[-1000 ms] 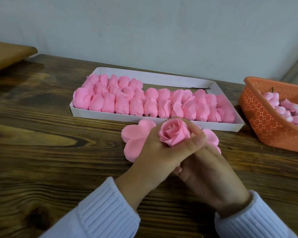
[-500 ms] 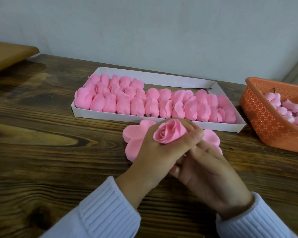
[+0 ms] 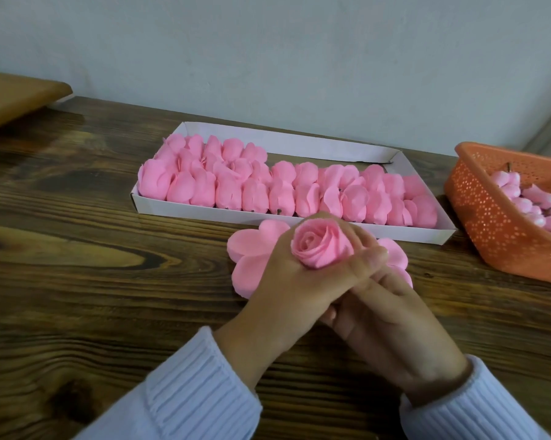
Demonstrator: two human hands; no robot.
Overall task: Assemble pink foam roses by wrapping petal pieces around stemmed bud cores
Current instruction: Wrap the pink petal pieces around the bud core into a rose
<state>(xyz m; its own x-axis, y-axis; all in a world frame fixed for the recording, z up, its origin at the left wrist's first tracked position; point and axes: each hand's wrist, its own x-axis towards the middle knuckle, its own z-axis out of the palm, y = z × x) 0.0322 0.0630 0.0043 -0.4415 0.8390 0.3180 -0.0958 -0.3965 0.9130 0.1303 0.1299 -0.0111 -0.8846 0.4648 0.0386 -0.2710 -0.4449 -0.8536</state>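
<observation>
Both hands engaged: left hand (image 3: 296,281) closed around the rose (image 3: 320,246), bloom facing up; right hand (image 3: 385,319) tucked beneath it, grasp not discernible. Flat petal piece (image 3: 252,252) lies directly behind the grip.

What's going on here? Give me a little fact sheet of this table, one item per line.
Held: pink rose, gripped by left hand
Right hand: below the rose, what it grips is hidden
Flat petal piece: on wooden table, behind the hands
White tray: rows of pink foam flowers
Orange basket: far right, holding pale buds
</observation>
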